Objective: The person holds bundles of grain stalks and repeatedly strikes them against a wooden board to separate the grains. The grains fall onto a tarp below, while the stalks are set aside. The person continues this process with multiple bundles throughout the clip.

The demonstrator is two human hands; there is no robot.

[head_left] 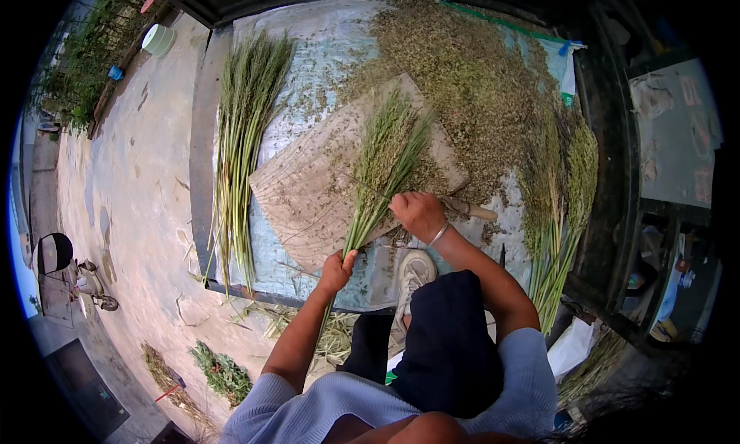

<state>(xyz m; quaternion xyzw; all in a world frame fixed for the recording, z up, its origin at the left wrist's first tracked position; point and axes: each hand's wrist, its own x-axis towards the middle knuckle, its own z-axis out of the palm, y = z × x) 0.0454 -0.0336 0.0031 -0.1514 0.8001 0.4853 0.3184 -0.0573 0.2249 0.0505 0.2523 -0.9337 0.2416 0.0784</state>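
Observation:
My left hand (336, 273) is closed around the lower stems of a bundle of green seed-headed stalks (385, 147). The bundle's bushy heads fan out away from me over a worn, tan wooden board (301, 186). My right hand (418, 215) grips a wooden-handled tool (479, 212), whose handle end sticks out to the right. From that fist a thin dark strip, seemingly its blade, runs left across the stalks; its exact shape is hard to make out. Loose seed and chaff lie scattered on the board.
A large heap of threshed seed (462, 82) covers the sheet (324, 51) at the back right. One pile of stalks (239, 159) lies left, another (555, 213) right. My shoe (416, 270) rests at the sheet's near edge. A dark metal frame (609, 159) borders the right side.

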